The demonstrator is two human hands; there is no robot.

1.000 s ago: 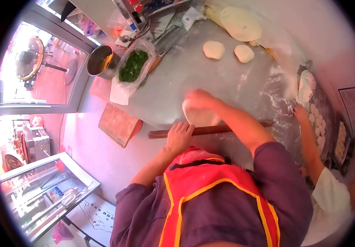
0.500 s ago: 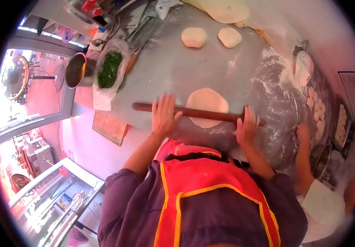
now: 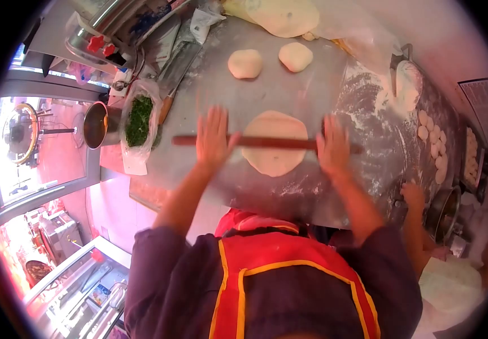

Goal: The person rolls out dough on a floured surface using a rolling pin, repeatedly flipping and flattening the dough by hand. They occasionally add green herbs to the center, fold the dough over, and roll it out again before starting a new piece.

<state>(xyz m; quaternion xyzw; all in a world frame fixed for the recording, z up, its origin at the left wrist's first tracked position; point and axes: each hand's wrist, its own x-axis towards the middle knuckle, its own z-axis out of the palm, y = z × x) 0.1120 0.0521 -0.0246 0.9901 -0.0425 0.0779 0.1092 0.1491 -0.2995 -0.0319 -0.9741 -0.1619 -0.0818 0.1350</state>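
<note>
A slim dark wooden rolling pin (image 3: 278, 143) lies across a flat, roughly round sheet of dough (image 3: 278, 161) on the grey work table (image 3: 210, 96). Near the pin's left end, my left hand (image 3: 214, 141) rests palm down on it, fingers stretched forward. My right hand (image 3: 333, 146) presses on the other end in the same way, its fingers outstretched and slightly blurred. The dough sheet lies between my hands. Farther off are two thick rounds of dough, one on the left (image 3: 245, 64) and one on the right (image 3: 296, 57).
At left stand a bag of chopped greens (image 3: 139, 120) and a metal pot (image 3: 96, 125). Flour (image 3: 368, 101) covers the table's right side, with several small dough pieces (image 3: 435, 141) beyond. A co-worker's hand (image 3: 412, 195) is at the right edge. A large dough mass (image 3: 283, 17) lies at the back.
My hands and the rolling pin have moved forward over the dough sheet, from its lower half to about its middle. The camera view has also shifted slightly.
</note>
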